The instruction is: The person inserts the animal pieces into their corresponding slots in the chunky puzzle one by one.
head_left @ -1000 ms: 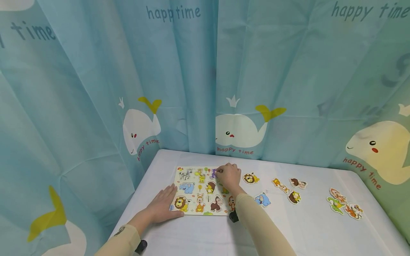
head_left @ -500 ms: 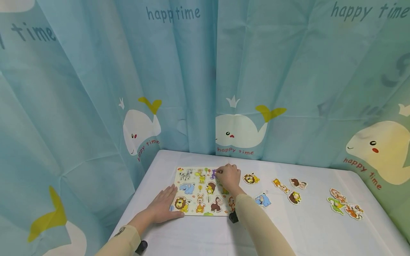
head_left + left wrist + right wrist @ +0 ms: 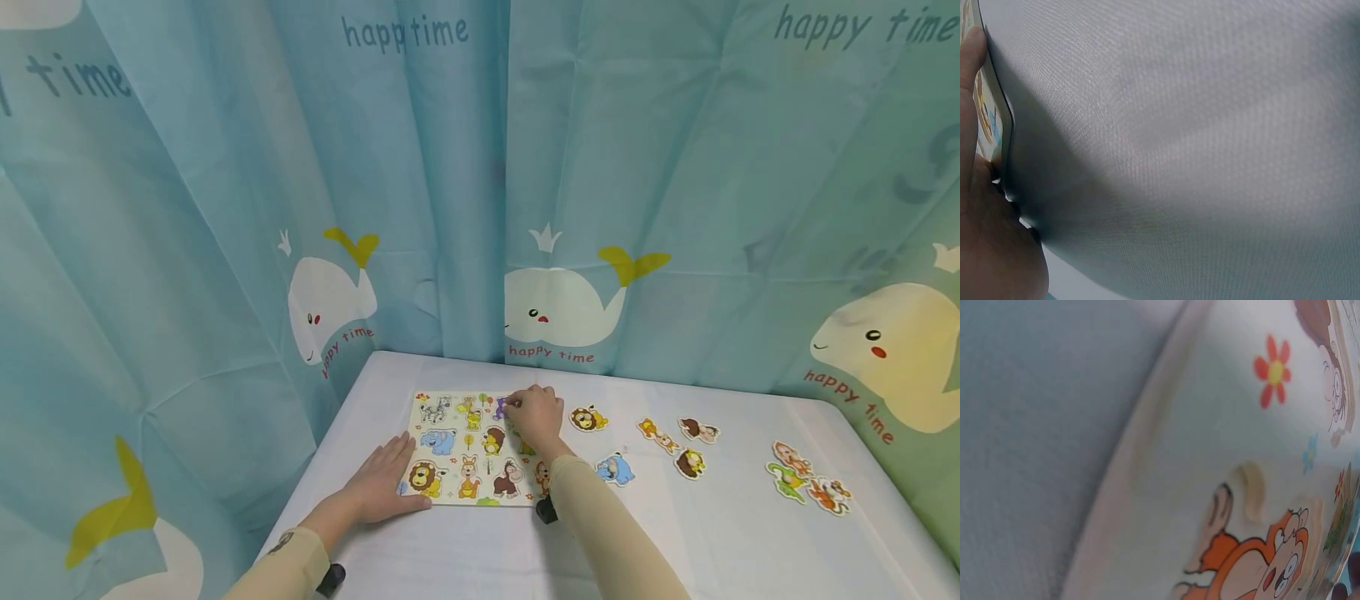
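Note:
A wooden animal puzzle board point(image 3: 452, 460) lies on the table, with zebra, giraffe, elephant, hedgehog, lion, kangaroo and gorilla pictures showing. My left hand point(image 3: 381, 482) rests at its left edge, fingers straight, thumb along the front left corner. In the left wrist view the thumb point(image 3: 971, 59) lies against the board's side point(image 3: 1007, 128). Over the back right part of the board, my right hand point(image 3: 538, 414) pinches a purple animal puzzle piece point(image 3: 500, 408), mostly hidden by the fingertips. The right wrist view looks across the board's orange monkey picture point(image 3: 1250, 565).
Loose puzzle pieces lie right of the board: a lion point(image 3: 587, 418), a blue elephant point(image 3: 615, 469), a hedgehog point(image 3: 689, 462), a gorilla point(image 3: 698, 429) and a kangaroo point(image 3: 658, 435). Farther right, a green crocodile piece point(image 3: 787, 483) sits among others. A blue curtain point(image 3: 465, 183) hangs behind the table.

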### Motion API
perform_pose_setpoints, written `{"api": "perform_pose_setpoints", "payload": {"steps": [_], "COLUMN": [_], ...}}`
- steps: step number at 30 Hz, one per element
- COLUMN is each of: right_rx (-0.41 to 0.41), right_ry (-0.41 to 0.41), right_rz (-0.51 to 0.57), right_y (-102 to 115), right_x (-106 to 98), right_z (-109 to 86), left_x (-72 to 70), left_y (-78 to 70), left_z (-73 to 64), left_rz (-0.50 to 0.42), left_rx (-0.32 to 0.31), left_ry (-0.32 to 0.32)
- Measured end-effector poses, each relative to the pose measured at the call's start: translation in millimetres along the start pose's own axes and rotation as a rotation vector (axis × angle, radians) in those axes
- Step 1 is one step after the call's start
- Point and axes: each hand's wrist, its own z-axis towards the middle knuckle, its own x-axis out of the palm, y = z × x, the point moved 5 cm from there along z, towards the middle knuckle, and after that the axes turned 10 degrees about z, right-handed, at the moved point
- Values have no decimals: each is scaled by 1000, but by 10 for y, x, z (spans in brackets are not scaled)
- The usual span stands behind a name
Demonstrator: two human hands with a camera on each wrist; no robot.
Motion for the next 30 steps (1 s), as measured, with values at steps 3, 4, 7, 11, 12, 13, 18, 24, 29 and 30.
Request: {"api": "perform_pose_setpoints", "payload": {"steps": [3,4,7,11,12,13,18,24,29,30], "right_rx": [-2,-3,-1,3,3,3,5,-20,-62,-72], "right_ry": [-1,-3,0,1,0,-1,2,8,-38,-46], "right_rz": [-2,0,1,1,0,1,8,22,73,81], "right_y": [-7,-7,-9,-8,-7,-6,-2,-36,-68,-75], "right_x": [10,11,15,17,17,18,24,-20,-179,-216], "right_z": [-2,-2,-4,-9,-9,-10,-7,-5,5,10], "left_x": [8,9,13,22,22,21,1,-19,-22,-22], "left_y": [4,4,12,23,24,22,2,-14,-22,-23], "left_z": [3,3,3,3,3,1,-14,-17,-6,-3], "left_rz": [-3,-4,1,9,9,4,4,-9,-2,-2], "left_rx": [-2,-4,-4,-4,-5,-5,-9,-6,-5,-4], "left_ry": [2,3,5,14,15,13,10,6,7,6]}}
